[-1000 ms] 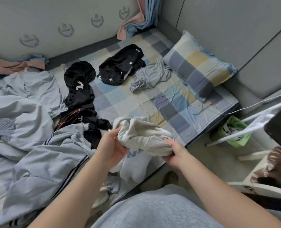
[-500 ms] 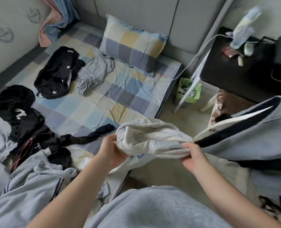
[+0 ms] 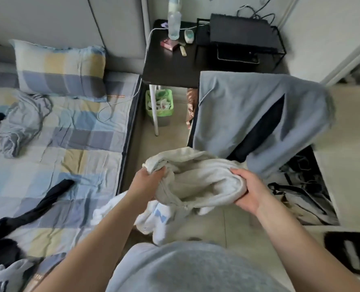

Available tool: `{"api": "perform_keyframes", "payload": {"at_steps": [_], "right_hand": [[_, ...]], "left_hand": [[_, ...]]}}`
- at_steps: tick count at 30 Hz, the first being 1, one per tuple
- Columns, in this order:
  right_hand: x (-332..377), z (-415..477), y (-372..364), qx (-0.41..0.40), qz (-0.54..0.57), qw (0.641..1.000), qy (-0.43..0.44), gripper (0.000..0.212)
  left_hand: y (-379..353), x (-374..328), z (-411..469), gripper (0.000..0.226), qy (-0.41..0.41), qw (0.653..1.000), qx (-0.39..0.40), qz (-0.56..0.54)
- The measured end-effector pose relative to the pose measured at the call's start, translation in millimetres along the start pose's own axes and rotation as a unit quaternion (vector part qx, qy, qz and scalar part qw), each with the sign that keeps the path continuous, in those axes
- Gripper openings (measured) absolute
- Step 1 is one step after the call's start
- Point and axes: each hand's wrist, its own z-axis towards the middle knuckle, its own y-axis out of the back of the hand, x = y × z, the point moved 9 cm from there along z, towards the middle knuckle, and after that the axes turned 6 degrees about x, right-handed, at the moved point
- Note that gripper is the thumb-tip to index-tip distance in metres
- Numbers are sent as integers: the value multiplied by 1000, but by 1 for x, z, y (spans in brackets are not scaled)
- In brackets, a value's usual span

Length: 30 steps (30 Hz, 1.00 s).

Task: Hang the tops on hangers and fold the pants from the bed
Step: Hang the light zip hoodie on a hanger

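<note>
A bunched cream-white top point(image 3: 198, 182) with blue lettering hangs between my hands over the floor beside the bed. My left hand point(image 3: 147, 182) grips its left side and my right hand point(image 3: 248, 190) grips its right edge. Just beyond it a light blue garment point(image 3: 248, 114) with a dark stripe hangs draped over something I cannot see. The bed point(image 3: 54, 165) with a checked sheet fills the left side. On it lie a grey-blue garment point(image 3: 19, 127), a black garment point(image 3: 27, 213) and a grey striped garment point(image 3: 2, 275).
A checked pillow point(image 3: 59, 70) lies at the head of the bed. A black side table point(image 3: 170, 66) holds a bottle point(image 3: 173, 24) and small items, with a green bin point(image 3: 160, 106) under it. A black rack point(image 3: 244, 41) stands beyond; bags point(image 3: 301, 197) lie at right.
My view has swung right, away from the bed toward the side table and the hanging blue garment. Both hands keep their hold on the white top and carried it off the bed's edge.
</note>
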Motion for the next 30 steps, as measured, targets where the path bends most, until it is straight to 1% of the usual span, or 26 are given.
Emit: {"api": "perform_keyframes", "payload": {"at_steps": [2,5,8,10,12,15,18,23,26,28,30], "right_hand": [[27,-23,32,-17,29,998,48,25],[66,-58,63,-14,55,992,114,24],[102,-92,88,-21,85,981,174,26],[128,-114,107,-32,108,970,217,33],[154,-137,125,-50,124,958,253,38],[196,-177,152,-96,130,937,311,41],[244,-218,171,-139,127,909,372,40],[326,-281,192,-213,144,852,457,37],[375,-317,195,-240,153,810,512,36],[405,-340,194,-265,158,783,540,37],[433,-363,191,-291,161,754,566,37]], "left_hand": [[-35,-24,-4,15,-51,996,-23,67],[-86,-62,-9,16,-124,985,-14,122],[-137,-102,-17,21,-188,962,-8,197],[-177,-129,-22,21,-227,948,19,223],[-218,-156,-26,27,-265,934,48,233],[-281,-200,-33,28,-307,921,103,215],[-347,-253,-38,26,-343,904,160,197],[-456,-349,-62,46,-374,864,302,153],[-505,-414,-88,51,-406,823,371,142],[-535,-454,-109,49,-429,792,408,148],[-562,-488,-126,39,-437,771,440,141]]}}
